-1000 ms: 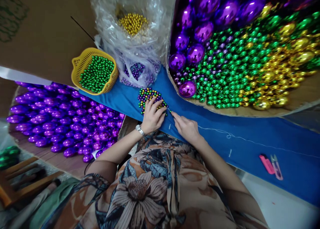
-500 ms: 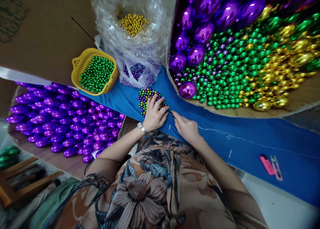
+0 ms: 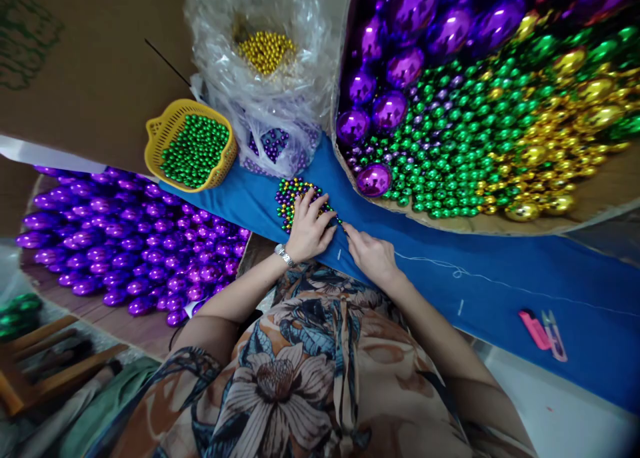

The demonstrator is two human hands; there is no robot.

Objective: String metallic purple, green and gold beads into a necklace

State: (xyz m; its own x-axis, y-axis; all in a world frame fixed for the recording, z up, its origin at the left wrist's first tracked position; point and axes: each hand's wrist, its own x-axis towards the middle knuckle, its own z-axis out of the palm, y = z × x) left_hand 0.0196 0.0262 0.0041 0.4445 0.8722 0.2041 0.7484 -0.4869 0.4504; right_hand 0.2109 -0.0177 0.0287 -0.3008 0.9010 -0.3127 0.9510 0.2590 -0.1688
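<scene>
My left hand (image 3: 309, 231) lies palm down, fingers spread, over a small pile of purple, green and gold beads (image 3: 286, 201) on the blue cloth (image 3: 425, 235). Just right of it, my right hand (image 3: 373, 255) is closed in a pinch at the end of a short row of beads (image 3: 341, 221) at the pile's edge. Between those fingertips, the thread is too fine to make out. A thin white thread (image 3: 457, 271) trails from behind my right hand across the cloth, with a loose loop in it.
A yellow basket (image 3: 151, 153) holds green beads. Behind the pile stand clear plastic bags (image 3: 215, 65) with gold and purple beads. Big cardboard boxes hold shiny purple beads (image 3: 125, 251) and mixed bead strings (image 3: 465, 145). A pink cutter (image 3: 534, 329) and thread snips (image 3: 555, 338) lie at right.
My right fingertips have shifted very slightly left, towards the pile. My left hand stays in place on the beads. The camera view has tilted a little.
</scene>
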